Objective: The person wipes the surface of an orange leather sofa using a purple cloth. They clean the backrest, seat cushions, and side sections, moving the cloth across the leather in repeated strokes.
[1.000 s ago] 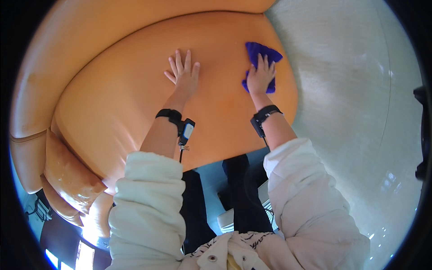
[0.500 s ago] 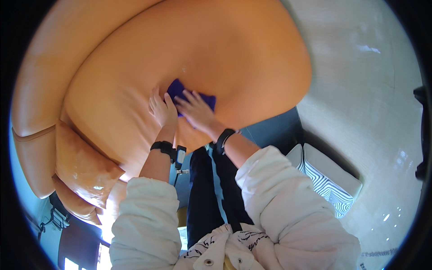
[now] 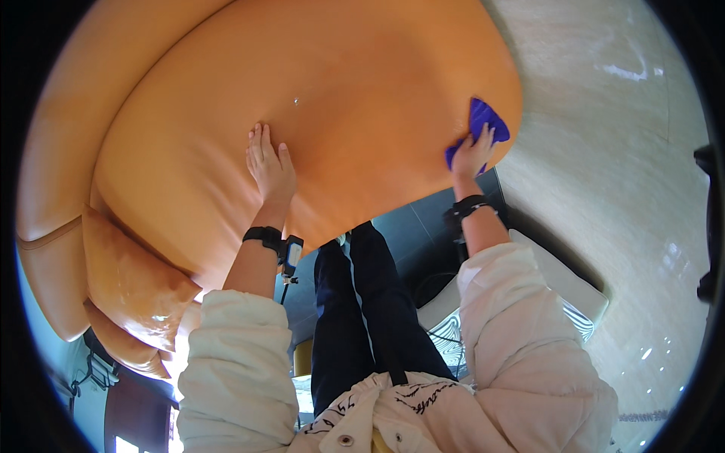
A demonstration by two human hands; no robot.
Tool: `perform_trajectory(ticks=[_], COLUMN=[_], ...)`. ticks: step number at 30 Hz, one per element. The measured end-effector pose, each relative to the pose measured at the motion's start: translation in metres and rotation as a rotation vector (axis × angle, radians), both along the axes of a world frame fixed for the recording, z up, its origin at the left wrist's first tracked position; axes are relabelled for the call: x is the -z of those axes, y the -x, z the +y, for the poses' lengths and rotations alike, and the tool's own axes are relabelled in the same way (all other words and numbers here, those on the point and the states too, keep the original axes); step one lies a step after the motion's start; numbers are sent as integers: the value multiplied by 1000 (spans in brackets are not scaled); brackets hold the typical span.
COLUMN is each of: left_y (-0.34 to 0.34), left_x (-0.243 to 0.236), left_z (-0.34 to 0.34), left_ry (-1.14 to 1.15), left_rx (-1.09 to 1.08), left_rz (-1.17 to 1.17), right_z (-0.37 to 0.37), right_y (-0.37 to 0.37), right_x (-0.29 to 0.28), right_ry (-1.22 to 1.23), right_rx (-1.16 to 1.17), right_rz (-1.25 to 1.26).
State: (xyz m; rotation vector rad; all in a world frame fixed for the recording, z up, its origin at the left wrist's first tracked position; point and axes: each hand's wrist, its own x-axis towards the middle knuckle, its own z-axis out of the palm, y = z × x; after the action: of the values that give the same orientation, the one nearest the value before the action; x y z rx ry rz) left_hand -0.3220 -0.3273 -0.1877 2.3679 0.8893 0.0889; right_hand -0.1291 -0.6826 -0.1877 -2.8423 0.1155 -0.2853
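My left hand (image 3: 268, 162) lies open on the tan leather seat (image 3: 355, 143) of a curved sofa, fingers extended and fairly close together, nothing under them that I can see. At the seat's right end, near its rounded edge, my right hand (image 3: 471, 155) holds a purple cloth (image 3: 487, 117) against the leather, fingers over it. A small shiny fleck (image 3: 296, 100) shows on the seat just above my left hand.
The sofa's backrest (image 3: 98, 68) curves along the left, with a tan cushion (image 3: 136, 279) at its lower end. A pale, shiny wall or floor (image 3: 612, 189) fills the right. Below are dark tiles (image 3: 408, 234), a pale striped stool or cushion (image 3: 566, 287) and my legs.
My right hand and the cloth moved from the right side to the middle beside my left hand, then back right. My left hand sits lower in view than a second ago, fingers less spread.
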Motion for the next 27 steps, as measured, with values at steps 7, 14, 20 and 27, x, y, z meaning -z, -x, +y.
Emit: perform_trajectory(ticks=[7, 14, 20, 27], left_y=[-20, -58, -91, -87], left_x=[-12, -43, -45, -42], left_z=[-18, -61, -121, -154], left_ry=[59, -64, -40, -91], left_rx=[-65, 136, 211, 240], left_rz=[-62, -65, -36, 90], right_z=[152, 150, 1, -91], right_y=[134, 139, 78, 12], right_x=[-27, -20, -21, 0], right_ry=[3, -108, 117, -286], right_rx=[-641, -1238, -995, -142], right_rz=[214, 180, 22, 11])
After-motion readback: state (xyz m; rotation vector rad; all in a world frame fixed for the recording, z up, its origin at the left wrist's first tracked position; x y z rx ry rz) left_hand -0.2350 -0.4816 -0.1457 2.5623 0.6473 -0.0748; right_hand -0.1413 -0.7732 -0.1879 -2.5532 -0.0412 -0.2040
